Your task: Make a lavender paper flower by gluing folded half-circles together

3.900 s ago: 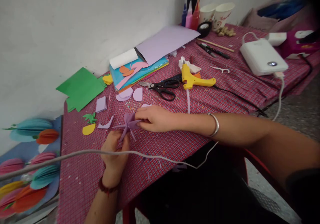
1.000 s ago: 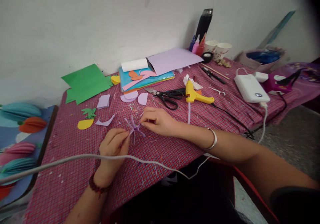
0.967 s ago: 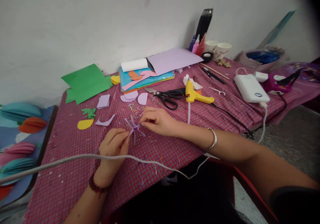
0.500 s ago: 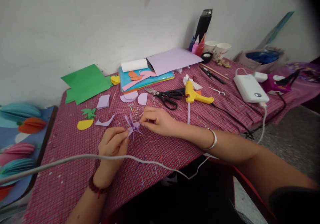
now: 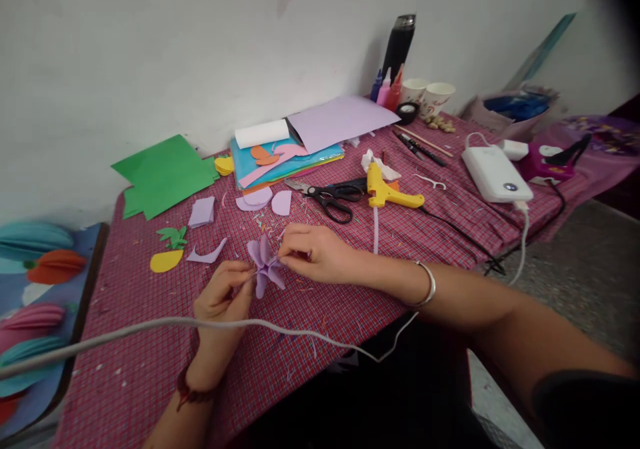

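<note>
A small purple paper piece (image 5: 265, 267) of several folded petals stands just above the red checked tablecloth (image 5: 350, 302). My left hand (image 5: 225, 295) pinches its lower left side with closed fingers. My right hand (image 5: 315, 252) pinches its right side, fingers pressed together, with a silver bangle on the wrist. A white cable (image 5: 150, 325) crosses in front of my left wrist.
Black scissors (image 5: 330, 199) and a yellow glue gun (image 5: 387, 192) lie behind my hands. Purple cut-outs (image 5: 265, 200), a coloured paper stack (image 5: 285, 152), green sheets (image 5: 160, 172), a white power bank (image 5: 493, 172), cups (image 5: 430, 95) and a dark bottle (image 5: 397, 49) line the back. Paper fruit shapes (image 5: 45, 265) sit at left.
The purple piece has turned between my fingers and its petals show broader now. Both hands have shifted slightly toward me and kept their pinch. The view has dropped a little.
</note>
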Available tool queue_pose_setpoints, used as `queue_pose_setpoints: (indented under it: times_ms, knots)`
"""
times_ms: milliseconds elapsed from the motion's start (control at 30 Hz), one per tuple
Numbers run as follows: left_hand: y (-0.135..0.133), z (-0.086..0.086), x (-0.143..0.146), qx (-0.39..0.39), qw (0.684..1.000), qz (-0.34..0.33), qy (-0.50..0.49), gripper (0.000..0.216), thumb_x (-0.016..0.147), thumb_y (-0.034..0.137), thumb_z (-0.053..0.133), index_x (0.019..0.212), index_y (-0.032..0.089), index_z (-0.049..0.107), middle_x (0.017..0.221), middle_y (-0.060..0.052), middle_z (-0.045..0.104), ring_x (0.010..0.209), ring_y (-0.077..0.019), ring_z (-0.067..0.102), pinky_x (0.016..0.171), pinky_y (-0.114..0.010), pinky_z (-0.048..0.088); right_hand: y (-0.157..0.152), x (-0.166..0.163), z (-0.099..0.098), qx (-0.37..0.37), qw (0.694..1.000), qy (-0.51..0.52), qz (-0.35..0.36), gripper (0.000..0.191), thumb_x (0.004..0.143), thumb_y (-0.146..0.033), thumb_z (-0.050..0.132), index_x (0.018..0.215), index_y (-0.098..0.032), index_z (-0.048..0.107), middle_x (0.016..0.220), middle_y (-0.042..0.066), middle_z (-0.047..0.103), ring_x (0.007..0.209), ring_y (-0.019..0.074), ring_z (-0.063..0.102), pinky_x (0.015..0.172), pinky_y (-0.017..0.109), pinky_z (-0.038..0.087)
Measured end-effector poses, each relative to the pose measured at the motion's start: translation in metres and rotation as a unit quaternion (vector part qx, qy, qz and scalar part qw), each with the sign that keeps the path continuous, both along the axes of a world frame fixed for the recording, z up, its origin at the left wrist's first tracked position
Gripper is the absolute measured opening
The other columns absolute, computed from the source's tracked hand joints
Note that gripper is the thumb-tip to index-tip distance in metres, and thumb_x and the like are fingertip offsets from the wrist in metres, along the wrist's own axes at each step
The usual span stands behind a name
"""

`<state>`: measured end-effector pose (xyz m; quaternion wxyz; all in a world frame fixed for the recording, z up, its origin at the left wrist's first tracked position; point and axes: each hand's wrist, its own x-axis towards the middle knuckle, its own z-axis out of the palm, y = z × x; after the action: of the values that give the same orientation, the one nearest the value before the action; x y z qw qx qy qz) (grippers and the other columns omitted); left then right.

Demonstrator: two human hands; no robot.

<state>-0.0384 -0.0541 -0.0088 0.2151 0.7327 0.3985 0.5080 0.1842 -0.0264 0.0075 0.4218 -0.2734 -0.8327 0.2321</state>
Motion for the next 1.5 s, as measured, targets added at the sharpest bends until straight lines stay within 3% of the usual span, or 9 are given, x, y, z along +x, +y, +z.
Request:
queue_pose_setpoints:
  times_ms: [267, 633, 1267, 1500]
  knots:
    - [-0.002, 0.003, -0.001, -0.055, 0.998, -0.018, -0.003, 0.013, 0.084, 0.011, 0.064, 0.074, 0.020, 0.066, 0.083, -0.001, 0.066, 0.076, -0.0115, 0.063, 0.064, -0.022, 0.051, 0.001, 0.000, 0.001, -0.032, 0.999, 0.005, 0.006, 0.012, 0.089, -0.011, 0.054, 0.079, -0.015, 0.060, 0.081, 0.003, 0.059, 0.076, 0.0121, 0.055, 0.072, 0.025, 0.044]
    - [-0.004, -0.004, -0.020, -0.040, 0.996, -0.062, 0.052, 0.023, 0.081, 0.002, 0.065, 0.090, 0.022, 0.070, 0.088, 0.001, 0.066, 0.082, -0.0098, 0.064, 0.070, -0.019, 0.053, 0.001, -0.003, -0.006, -0.044, 0.999, -0.001, 0.016, 0.010, 0.089, -0.014, 0.056, 0.081, -0.016, 0.060, 0.080, 0.002, 0.058, 0.071, 0.0108, 0.053, 0.066, 0.023, 0.042]
    - [0.009, -0.002, -0.010, -0.070, 0.995, -0.028, 0.061, 0.013, 0.084, 0.016, 0.062, 0.073, 0.020, 0.067, 0.075, -0.001, 0.065, 0.070, -0.0123, 0.062, 0.064, -0.024, 0.050, 0.006, -0.005, -0.018, -0.077, 0.992, -0.099, 0.010, 0.009, 0.088, -0.014, 0.057, 0.080, -0.016, 0.059, 0.081, 0.002, 0.056, 0.073, 0.0120, 0.051, 0.068, 0.024, 0.039]
    - [0.007, -0.001, -0.004, -0.107, 0.989, -0.051, 0.084, 0.019, 0.087, 0.023, 0.058, 0.068, 0.020, 0.059, 0.071, -0.001, 0.062, 0.069, -0.0133, 0.059, 0.065, -0.026, 0.046, 0.007, -0.007, -0.027, -0.069, 0.991, -0.117, -0.003, 0.011, 0.088, -0.012, 0.056, 0.078, -0.015, 0.058, 0.079, 0.002, 0.054, 0.074, 0.0128, 0.049, 0.068, 0.024, 0.036]
